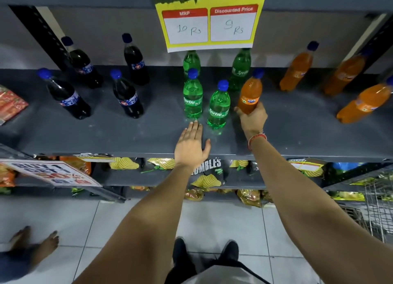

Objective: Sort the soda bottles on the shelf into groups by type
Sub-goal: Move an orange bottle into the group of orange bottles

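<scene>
My right hand (253,118) grips the base of an orange Fanta bottle (251,92), right beside the green Sprite bottles. Several Sprite bottles stand mid-shelf: two in front (193,96) (219,107) and two behind (191,60) (240,68). My left hand (191,145) lies flat and open on the grey shelf (127,134), just in front of the left Sprite bottle and holding nothing. Several dark cola bottles (125,94) stand on the left part of the shelf. Three more Fanta bottles (297,68) stand or lean at the right.
A yellow price sign (209,22) hangs over the back Sprite bottles. A red snack packet (10,105) lies at the shelf's left end. Chip bags (206,173) fill the lower shelves. A wire basket (378,209) stands low right. Another person's bare feet (36,241) are on the floor at left.
</scene>
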`<state>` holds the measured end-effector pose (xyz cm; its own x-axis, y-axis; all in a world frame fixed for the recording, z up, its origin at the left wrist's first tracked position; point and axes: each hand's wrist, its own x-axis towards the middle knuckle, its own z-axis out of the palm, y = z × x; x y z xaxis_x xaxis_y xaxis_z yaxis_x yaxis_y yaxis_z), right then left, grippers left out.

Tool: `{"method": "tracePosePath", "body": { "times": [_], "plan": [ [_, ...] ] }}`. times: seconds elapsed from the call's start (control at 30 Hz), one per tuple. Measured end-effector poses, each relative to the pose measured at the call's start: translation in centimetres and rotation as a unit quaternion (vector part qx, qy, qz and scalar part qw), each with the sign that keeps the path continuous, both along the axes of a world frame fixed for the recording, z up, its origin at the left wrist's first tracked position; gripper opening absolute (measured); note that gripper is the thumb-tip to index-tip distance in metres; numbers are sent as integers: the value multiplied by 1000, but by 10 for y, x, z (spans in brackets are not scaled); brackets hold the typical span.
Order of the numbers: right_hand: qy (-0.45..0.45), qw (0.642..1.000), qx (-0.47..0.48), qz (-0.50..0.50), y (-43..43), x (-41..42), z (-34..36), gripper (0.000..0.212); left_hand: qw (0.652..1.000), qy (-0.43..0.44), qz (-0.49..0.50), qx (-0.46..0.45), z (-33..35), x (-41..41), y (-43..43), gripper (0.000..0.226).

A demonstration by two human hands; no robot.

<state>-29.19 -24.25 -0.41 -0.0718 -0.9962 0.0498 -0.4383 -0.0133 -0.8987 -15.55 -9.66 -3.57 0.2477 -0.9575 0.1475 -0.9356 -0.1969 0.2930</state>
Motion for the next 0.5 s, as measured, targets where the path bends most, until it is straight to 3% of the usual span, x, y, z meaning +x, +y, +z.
{"method": "tracePosePath", "body": {
  "times": [0.5],
  "plan": [
    [50, 997, -50, -11, -25, -103, 25, 36, 1000, -15, 7, 3, 1, -2, 3, 68]
  ]
}}
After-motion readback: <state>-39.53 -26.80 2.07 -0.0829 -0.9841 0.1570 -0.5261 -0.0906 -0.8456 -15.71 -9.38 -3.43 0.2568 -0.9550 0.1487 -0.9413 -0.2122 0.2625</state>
